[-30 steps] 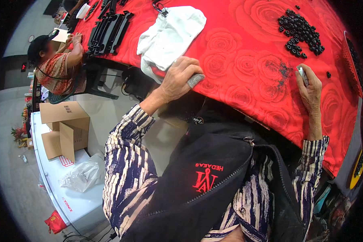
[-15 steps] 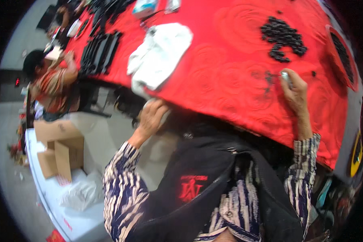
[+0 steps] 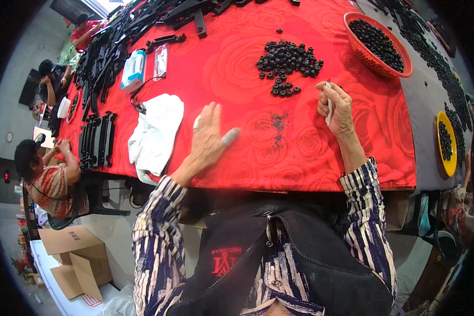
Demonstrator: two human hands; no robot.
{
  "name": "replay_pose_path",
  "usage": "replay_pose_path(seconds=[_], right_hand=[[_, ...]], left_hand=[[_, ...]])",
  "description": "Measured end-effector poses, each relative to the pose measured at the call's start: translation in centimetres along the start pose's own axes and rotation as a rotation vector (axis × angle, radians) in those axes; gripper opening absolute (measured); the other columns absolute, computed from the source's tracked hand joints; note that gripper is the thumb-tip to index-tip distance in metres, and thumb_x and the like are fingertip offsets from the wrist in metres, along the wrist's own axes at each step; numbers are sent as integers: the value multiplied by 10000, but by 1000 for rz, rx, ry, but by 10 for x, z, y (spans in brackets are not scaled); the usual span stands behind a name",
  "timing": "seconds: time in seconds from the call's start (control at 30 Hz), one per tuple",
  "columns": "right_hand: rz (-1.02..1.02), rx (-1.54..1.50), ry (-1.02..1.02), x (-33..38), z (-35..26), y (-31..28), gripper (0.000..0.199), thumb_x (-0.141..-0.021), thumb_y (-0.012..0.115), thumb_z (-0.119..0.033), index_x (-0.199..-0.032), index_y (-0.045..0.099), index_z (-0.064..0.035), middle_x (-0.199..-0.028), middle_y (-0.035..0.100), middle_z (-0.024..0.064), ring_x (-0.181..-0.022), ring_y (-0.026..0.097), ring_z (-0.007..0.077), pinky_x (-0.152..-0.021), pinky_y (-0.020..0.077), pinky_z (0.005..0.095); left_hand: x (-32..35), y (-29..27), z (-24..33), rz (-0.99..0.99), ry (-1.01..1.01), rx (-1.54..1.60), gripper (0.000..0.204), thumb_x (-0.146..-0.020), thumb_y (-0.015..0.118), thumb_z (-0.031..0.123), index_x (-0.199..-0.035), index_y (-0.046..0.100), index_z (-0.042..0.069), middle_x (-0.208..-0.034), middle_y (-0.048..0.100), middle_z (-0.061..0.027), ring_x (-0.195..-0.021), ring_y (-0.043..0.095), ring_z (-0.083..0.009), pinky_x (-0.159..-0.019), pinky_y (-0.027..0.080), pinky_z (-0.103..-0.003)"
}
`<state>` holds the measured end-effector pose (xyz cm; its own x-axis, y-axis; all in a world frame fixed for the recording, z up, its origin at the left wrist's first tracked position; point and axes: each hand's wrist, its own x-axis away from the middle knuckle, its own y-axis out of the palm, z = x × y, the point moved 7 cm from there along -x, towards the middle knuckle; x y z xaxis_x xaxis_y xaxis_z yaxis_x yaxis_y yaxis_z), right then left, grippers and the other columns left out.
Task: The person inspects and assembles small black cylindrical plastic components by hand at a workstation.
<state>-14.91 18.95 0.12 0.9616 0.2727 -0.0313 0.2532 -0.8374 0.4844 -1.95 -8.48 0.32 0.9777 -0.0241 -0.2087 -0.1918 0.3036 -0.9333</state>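
Observation:
My left hand (image 3: 208,138) lies flat on the red rose-patterned tablecloth (image 3: 231,79), fingers spread, holding nothing. Its thumb tip looks grey, as if taped. To its left sits a crumpled white cloth (image 3: 154,134). My right hand (image 3: 336,108) is raised a little off the cloth and pinches a small thin white tool (image 3: 328,103). Just beyond it lies a heap of small black rings (image 3: 287,60). A smear of fine black debris (image 3: 277,124) marks the cloth between my hands.
A red basket (image 3: 357,50) and a yellow dish (image 3: 443,159) hold more black rings at right. Long black plastic parts (image 3: 96,139) lie at left and far back. A blue-white packet (image 3: 133,70) sits near them. Other people sit along the left side; cardboard boxes (image 3: 73,253) stand on the floor.
The view has tilted up over the table. My left hand moved from the table edge onto the cloth and spread flat. My right hand lifted off the cloth with the white tool.

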Motion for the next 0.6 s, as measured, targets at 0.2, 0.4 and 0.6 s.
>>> replay_pose_path(seconds=[0.2,0.4,0.6], right_hand=[[-29,-48,36,-2,2,2,183,-867,548,-165,-933,583,2,-624,461,-29,-466,372,40,-412,298,193],[-36,-26,53,0,1,8,185,-865,545,-174,-925,583,-4,-610,453,-37,-467,372,39,-419,297,187],[-19,10,83,2,5,5,182,-869,551,-193,-913,592,-21,-607,452,-37,-469,369,39,-425,300,187]], left_hand=[[-30,39,78,-134,152,-38,873,-843,388,617,-1379,196,-45,-1437,195,-231,-1353,149,-342,-1092,113,-452],[-26,12,103,-83,292,295,787,-839,478,549,-1321,309,-50,-1350,350,-234,-1287,290,-362,-1061,217,-449],[-43,27,79,-35,123,163,704,-856,485,505,-1264,377,-59,-1317,377,-250,-1259,322,-364,-1045,236,-461]])
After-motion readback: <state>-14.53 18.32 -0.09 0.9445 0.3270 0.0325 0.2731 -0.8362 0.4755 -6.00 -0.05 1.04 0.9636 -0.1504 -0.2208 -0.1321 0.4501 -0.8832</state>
